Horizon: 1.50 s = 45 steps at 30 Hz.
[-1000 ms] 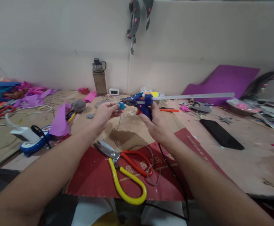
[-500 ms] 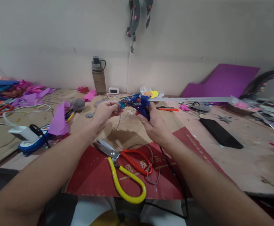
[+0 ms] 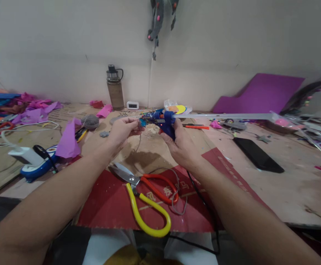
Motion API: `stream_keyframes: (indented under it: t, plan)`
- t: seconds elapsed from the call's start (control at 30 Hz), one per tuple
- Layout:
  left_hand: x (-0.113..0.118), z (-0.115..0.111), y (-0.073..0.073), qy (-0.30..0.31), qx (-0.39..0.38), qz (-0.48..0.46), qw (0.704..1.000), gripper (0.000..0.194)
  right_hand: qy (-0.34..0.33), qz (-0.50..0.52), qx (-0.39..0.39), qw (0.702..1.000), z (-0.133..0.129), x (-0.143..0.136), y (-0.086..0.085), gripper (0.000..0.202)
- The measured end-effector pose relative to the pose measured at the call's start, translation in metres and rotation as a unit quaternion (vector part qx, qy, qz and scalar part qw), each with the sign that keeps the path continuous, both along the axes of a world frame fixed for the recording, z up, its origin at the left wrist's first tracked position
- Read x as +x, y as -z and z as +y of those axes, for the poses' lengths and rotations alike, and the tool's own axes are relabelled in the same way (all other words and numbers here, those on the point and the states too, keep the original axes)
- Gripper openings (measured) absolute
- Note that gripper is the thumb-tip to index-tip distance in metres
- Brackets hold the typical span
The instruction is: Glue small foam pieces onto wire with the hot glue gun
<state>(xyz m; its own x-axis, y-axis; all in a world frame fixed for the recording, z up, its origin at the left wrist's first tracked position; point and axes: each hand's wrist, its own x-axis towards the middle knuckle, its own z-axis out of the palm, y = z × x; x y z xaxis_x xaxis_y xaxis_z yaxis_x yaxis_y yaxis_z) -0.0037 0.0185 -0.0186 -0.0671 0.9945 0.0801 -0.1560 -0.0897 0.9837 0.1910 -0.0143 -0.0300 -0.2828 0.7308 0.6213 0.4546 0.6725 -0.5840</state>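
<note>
Blue plastic glue gun [image 3: 166, 127], wrapped in the grip of the right hand [image 3: 181, 142]; just left of it, the left hand [image 3: 123, 132] pinches a small blue scrap [image 3: 142, 122] at the gun's front. I'd brace both steady, skin off the likely hot end. Whether gun and scrap touch, I can't make out.

Single head-worn view, forward and down

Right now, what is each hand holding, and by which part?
Right hand: a blue glue gun, by its handle. Left hand: a small blue piece, pinched; which part cannot be told.
</note>
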Motion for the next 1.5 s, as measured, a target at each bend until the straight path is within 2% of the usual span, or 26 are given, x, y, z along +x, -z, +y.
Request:
stream_keyframes:
  t: [1.5]
  plan:
    - [-0.0032,0.0027,0.0028,-0.003,0.011,0.014,1.000,0.007,0.015,-0.002,0.005,1.000,0.0008,-0.0004,0.0018,0.043]
